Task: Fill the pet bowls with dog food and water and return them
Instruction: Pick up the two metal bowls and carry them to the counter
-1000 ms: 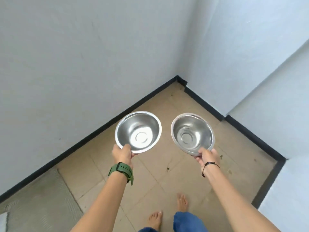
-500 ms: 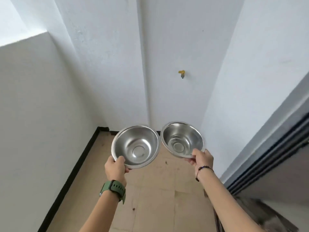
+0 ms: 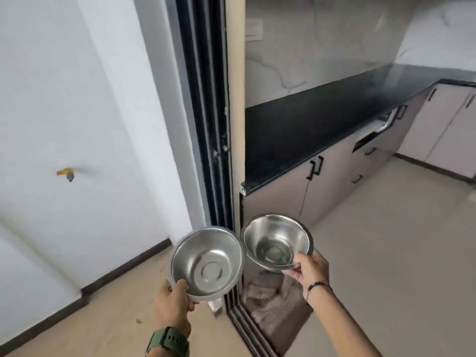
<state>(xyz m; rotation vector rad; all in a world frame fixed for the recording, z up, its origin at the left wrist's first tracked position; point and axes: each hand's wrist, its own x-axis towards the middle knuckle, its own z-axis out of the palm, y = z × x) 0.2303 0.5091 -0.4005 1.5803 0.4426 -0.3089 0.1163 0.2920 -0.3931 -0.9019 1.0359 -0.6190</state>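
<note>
I carry two empty steel bowls in front of me at waist height. My left hand (image 3: 173, 304), with a green watch on the wrist, pinches the near rim of the left bowl (image 3: 207, 262). My right hand (image 3: 309, 270), with a beaded bracelet, grips the near rim of the right bowl (image 3: 277, 240). The two bowls almost touch, rim to rim. Both are tilted toward me and their insides look dry and bare.
A yellow tap (image 3: 65, 173) sticks out of the white wall on the left. A black sliding-door frame (image 3: 210, 130) stands ahead, its track (image 3: 247, 328) on the floor. Beyond it lies a kitchen with a black counter (image 3: 309, 127), cabinets (image 3: 332, 173) and a doormat (image 3: 270, 300).
My view has swung right, from the balcony corner past the tap wall to the doorway and kitchen. Both hands still hold the bowls, now closer together.
</note>
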